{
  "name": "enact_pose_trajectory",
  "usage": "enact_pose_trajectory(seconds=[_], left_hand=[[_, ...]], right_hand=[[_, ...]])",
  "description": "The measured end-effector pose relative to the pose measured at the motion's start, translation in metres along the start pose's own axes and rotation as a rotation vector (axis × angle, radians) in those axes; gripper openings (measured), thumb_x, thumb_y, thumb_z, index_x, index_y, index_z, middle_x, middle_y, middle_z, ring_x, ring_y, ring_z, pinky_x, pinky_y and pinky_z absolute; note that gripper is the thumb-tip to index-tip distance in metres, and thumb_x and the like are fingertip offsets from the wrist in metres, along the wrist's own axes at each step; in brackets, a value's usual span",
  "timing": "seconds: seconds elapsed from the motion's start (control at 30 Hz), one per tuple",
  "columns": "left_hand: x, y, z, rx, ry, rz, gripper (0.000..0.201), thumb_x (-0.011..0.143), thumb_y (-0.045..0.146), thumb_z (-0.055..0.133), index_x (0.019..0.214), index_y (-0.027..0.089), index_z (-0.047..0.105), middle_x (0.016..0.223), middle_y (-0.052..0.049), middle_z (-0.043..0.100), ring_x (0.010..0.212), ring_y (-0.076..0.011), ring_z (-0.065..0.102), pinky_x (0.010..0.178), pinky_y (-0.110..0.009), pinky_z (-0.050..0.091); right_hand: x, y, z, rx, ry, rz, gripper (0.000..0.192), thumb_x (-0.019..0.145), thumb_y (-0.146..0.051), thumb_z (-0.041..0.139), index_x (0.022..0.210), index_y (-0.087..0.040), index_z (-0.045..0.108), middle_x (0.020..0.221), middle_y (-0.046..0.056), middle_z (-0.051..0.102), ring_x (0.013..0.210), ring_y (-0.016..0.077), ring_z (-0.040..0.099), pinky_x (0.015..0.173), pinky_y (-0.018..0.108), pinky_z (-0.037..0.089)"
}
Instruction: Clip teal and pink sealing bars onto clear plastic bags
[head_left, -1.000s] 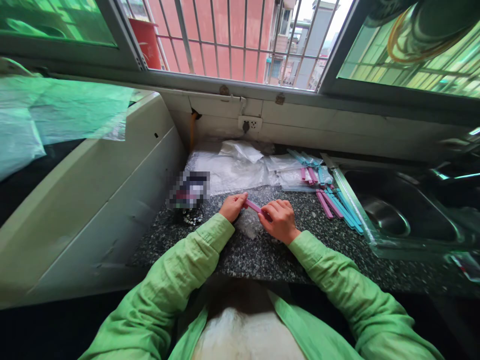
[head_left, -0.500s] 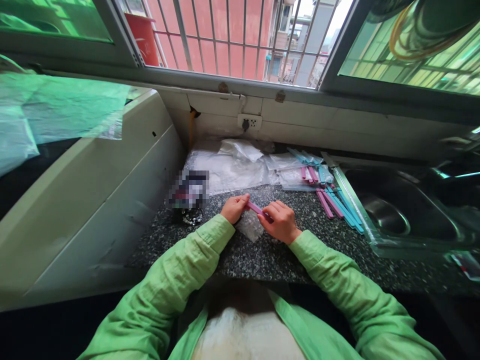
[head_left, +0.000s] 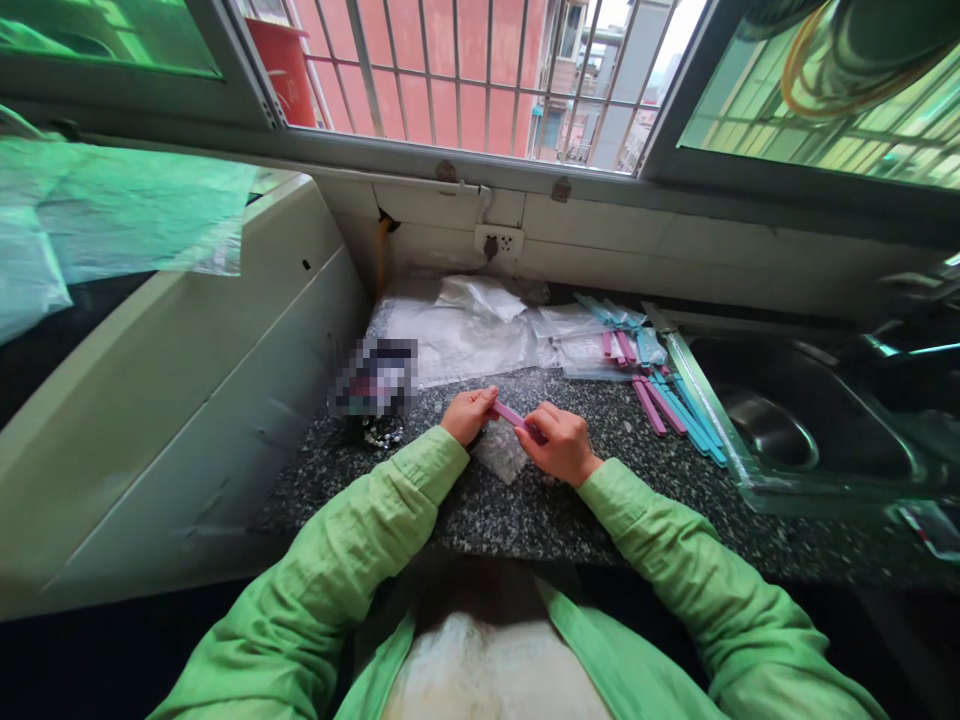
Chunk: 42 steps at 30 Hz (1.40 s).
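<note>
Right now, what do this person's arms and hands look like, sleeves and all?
Both arms wear loose, light green long sleeves of a creased, woven-looking cloth, the left sleeve and right sleeve ending in plain cuffs at the wrists. The left hand and right hand are bare: no gloves, and no rings, watch or bracelets show. The green garment hangs open over a white top.

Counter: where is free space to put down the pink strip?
Bare counter lies between the right hand and the sink, and near the front edge under the sleeves. Crowded: the back, with plastic bags and loose strips.
</note>
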<state>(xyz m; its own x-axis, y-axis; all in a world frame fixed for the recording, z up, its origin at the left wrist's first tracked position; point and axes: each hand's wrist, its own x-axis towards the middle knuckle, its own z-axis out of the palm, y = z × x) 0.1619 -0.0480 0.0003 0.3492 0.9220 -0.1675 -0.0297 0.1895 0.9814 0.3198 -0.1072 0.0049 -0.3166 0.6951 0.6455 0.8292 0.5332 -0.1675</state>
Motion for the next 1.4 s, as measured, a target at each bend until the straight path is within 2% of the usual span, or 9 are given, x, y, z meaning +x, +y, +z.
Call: enact_pose_trajectory(seconds=[0.67,0.93,1.4], left_hand=[[-0.001,0.005,0.003,-0.216,-0.028,-0.079,0.044,0.065,0.052,0.059,0.048,0.014,0.044,0.034,0.007,0.031,0.031,-0.0011,0.019,0.037,-0.02,0.011],[-0.005,0.011,0.005,-0.243,-0.043,-0.104,0.044,0.065,0.051,0.06,0.047,0.014,0.044,0.032,0.008,0.028,0.03,-0.0011,0.02,0.036,-0.019,0.014],[-0.004,0.009,0.005,-0.267,-0.058,-0.096,0.047,0.065,0.052,0.059,0.045,0.015,0.04,0.032,0.009,0.026,0.029,-0.001,0.02,0.035,-0.019,0.013]], right_hand=[[0.0,0.001,0.0,0.064,0.004,-0.01,0.02,0.081,-0.029,0.048,0.065,-0.018,0.051,0.058,-0.001,0.048,0.051,0.0079,0.042,0.05,0.02,0.034],[0.001,0.0,-0.001,0.11,-0.018,0.003,0.019,0.081,-0.028,0.048,0.065,-0.019,0.049,0.058,-0.002,0.046,0.05,0.0078,0.041,0.049,0.02,0.034],[0.0,0.0,-0.002,0.136,-0.023,0.01,0.018,0.081,-0.026,0.048,0.065,-0.019,0.049,0.058,-0.002,0.045,0.051,0.0079,0.041,0.05,0.02,0.034]])
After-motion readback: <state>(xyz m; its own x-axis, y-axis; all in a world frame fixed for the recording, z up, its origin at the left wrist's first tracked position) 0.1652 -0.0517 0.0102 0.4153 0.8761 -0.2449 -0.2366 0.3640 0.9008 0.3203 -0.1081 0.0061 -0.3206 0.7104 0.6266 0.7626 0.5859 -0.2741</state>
